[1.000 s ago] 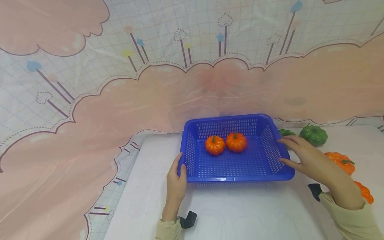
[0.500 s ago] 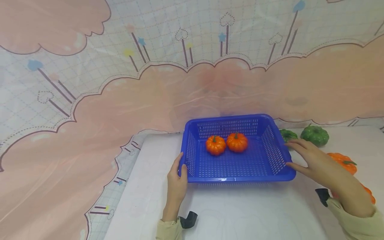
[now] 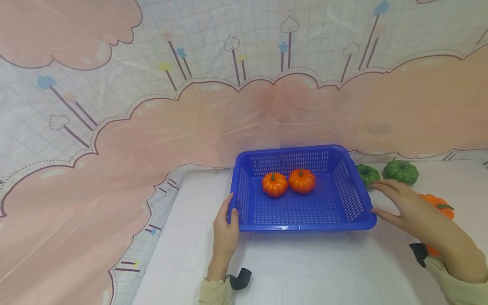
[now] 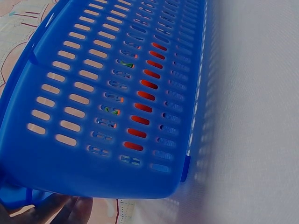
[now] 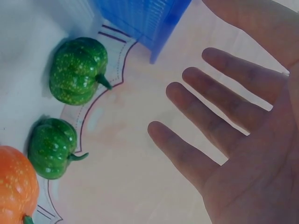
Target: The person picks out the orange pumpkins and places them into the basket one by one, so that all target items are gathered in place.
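Observation:
A blue plastic basket (image 3: 284, 228) stands on the white table with two small orange pumpkins, one pumpkin (image 3: 274, 184) beside another pumpkin (image 3: 302, 181), toward its back. At its left rim my left hand (image 3: 225, 231) grips the edge; in the left wrist view its fingers (image 4: 77, 210) show at the basket's rim, under the slotted wall. My right hand (image 3: 404, 207) hovers just off the right rim, fingers spread and palm bare in the right wrist view. Nearest to it lies a green pumpkin (image 3: 367, 174), partly behind the basket's corner.
Another green pumpkin (image 3: 400, 172) sits at the back right. An orange pumpkin (image 3: 438, 205) lies beyond my right hand, and a second orange one (image 3: 432, 250) is mostly hidden by the wrist. A patterned cloth (image 3: 244, 123) hangs behind the table.
My right hand has let go of the basket's right rim and moved outward to the right, uncovering more of the nearer green pumpkin. The left hand and basket have stayed put.

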`<state>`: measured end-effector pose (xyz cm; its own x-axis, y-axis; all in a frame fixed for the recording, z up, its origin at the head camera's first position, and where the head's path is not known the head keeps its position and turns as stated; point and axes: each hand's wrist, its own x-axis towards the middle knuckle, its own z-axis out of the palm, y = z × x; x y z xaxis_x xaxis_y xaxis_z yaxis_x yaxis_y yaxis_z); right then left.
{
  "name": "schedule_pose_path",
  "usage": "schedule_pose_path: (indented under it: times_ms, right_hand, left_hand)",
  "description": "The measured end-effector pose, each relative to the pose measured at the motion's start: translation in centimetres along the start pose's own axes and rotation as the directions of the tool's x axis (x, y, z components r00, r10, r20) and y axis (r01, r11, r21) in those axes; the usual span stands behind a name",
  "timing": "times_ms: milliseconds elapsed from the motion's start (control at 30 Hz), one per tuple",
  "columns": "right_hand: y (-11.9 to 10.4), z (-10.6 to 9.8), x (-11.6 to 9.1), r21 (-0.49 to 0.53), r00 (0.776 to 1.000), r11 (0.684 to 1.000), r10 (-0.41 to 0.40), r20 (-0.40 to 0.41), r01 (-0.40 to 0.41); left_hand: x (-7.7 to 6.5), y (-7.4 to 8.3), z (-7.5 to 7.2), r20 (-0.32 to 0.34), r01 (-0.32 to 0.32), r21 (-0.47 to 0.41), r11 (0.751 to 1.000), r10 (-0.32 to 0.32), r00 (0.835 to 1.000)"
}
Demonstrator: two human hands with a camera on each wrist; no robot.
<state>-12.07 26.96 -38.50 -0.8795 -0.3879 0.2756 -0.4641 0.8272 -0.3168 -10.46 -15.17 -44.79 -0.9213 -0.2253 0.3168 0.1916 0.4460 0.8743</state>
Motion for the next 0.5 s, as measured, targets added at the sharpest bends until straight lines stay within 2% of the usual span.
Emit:
schedule_pose_path:
  times_ms: [200, 500]
  right_hand:
    - [0.6, 0.0, -0.7, 0.022, 1.0, 1.0, 0.002, -0.02, -0.001]
    - [1.3, 0.1, -1.4, -0.036, 0.999, 0.999, -0.007, -0.044, 0.006]
  left_hand:
    - [0.1, -0.1, 0.0, 0.005, 0.001, 0.0, 1.0, -0.001, 1.0]
    - [0.0, -0.2, 0.0, 0.003, -0.007, -0.002, 1.0, 0.007, 1.0]
